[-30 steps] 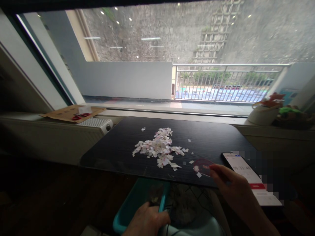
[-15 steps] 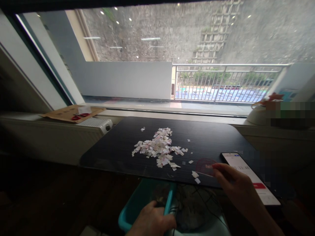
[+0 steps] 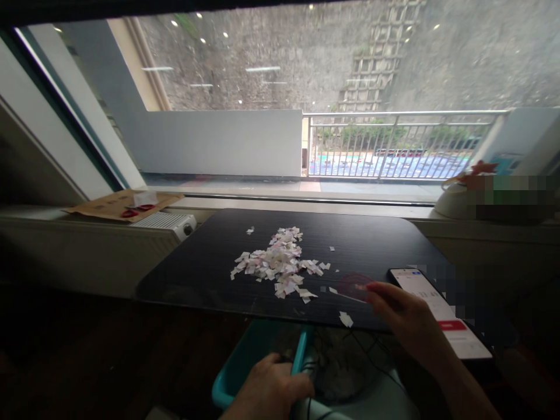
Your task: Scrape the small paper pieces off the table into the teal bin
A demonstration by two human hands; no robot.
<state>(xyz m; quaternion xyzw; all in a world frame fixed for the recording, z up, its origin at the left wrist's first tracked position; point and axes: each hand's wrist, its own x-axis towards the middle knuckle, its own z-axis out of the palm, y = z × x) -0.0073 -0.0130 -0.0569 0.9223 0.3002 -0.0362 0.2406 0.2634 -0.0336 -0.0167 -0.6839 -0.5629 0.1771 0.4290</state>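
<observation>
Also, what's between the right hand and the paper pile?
Head view: the translucent reddish piece held in the right hand, then a few loose scraps on the black table.

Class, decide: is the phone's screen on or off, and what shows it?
On: the phone has a bright screen, displaying digits and a red bar.

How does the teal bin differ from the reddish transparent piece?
The teal bin is hollow; the reddish transparent piece is thin and flat. The bin is much larger than the piece. The bin is below the tabletop; the piece is on or just over it. Both are held: the bin by the left hand, the piece by the right hand.
</observation>
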